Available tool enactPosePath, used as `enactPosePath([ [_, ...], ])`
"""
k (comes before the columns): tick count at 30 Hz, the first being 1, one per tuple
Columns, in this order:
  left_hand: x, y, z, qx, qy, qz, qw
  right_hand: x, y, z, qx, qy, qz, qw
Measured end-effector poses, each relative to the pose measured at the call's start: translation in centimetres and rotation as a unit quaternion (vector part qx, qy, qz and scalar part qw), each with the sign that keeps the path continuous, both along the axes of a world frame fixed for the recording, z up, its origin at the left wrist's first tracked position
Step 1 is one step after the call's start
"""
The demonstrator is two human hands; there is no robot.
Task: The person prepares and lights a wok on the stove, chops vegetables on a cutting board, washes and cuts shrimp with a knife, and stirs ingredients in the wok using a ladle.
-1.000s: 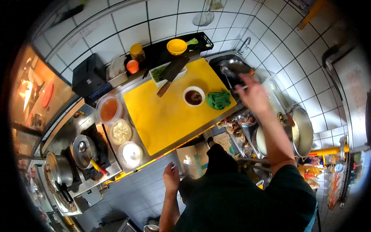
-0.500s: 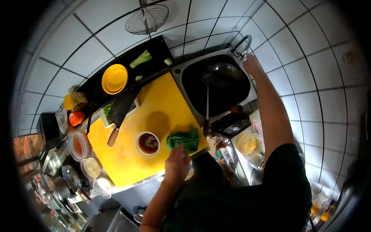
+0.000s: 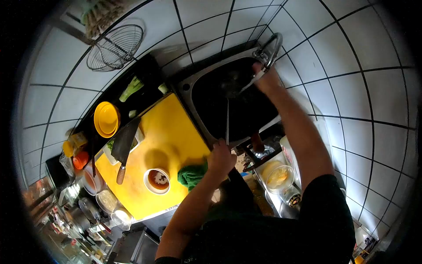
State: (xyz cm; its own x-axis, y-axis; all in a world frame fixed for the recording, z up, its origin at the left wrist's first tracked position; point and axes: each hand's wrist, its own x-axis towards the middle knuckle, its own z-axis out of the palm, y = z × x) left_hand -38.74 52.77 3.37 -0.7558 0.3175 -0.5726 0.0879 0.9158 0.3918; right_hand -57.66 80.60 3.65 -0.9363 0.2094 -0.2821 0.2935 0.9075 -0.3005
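My left hand [image 3: 221, 159] is closed round the handle end of a long ladle [image 3: 227, 119], at the near edge of the metal sink [image 3: 190, 102]. The ladle's bowl lies low in the dark, round interior filling the sink, which looks like a wok [image 3: 250, 112]. A brown wooden handle [image 3: 257, 143] sticks out at the near rim. My right hand [image 3: 266, 80], smeared by motion, is right at the curved faucet [image 3: 273, 49]; its fingers are unclear. A pale stream of water [image 3: 250, 83] runs from the spout toward the ladle's bowl.
Left of the sink lies a yellow cutting board [image 3: 165, 127] with a green cloth [image 3: 191, 176], a white cup of brown liquid [image 3: 157, 181] and a cleaver [image 3: 125, 147]. Yellow bowls [image 3: 107, 119] stand behind. A tub with yellow contents [image 3: 278, 177] sits at the right. A wire strainer [image 3: 116, 47] hangs above.
My left hand has moved from the green cloth to the ladle handle and gripped it. My right hand has shifted at the faucet, and water now runs. The view has shifted.
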Motion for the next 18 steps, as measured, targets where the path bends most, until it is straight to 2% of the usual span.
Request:
enactPosePath([
  [1,-0.8,-0.3,-1.1,0.094,-0.125,0.106,0.982,0.6,-0.2,-4.3,0.043,-0.034,0.11,0.992],
  [2,-1.9,-0.6,-2.2,0.184,-0.245,0.21,0.928,1.3,0.3,-11.1,0.046,-0.107,0.126,0.985],
  [3,-2.8,-0.7,-2.8,0.266,-0.355,0.307,0.842,1.6,0.3,-13.5,0.056,-0.154,0.15,0.975],
  [6,-4.9,-0.7,0.8,0.346,-0.372,0.438,0.742,3.2,-0.5,-16.1,0.087,-0.237,0.222,0.942],
  [9,-5.1,-2.4,0.3,0.372,-0.338,0.373,0.78,3.6,-1.1,-17.1,0.097,-0.271,0.214,0.933],
  [12,-5.3,-3.1,2.8,0.292,-0.249,0.289,0.877,3.2,-0.9,-15.6,0.005,-0.231,0.09,0.969],
  [13,-5.4,-3.4,2.9,0.279,-0.259,0.287,0.879,3.0,-0.6,-16.0,-0.13,-0.235,-0.017,0.963],
  [14,-5.4,-3.9,3.1,0.264,-0.27,0.284,0.881,2.9,-0.5,-16.4,-0.262,-0.234,-0.124,0.928],
  [15,-5.5,-4.0,3.3,0.252,-0.279,0.28,0.883,2.5,-0.4,-15.9,-0.386,-0.224,-0.226,0.866],
  [18,-4.7,-3.8,4.6,0.297,-0.289,0.292,0.862,2.7,-1.9,-15.2,-0.478,-0.203,-0.361,0.775],
])
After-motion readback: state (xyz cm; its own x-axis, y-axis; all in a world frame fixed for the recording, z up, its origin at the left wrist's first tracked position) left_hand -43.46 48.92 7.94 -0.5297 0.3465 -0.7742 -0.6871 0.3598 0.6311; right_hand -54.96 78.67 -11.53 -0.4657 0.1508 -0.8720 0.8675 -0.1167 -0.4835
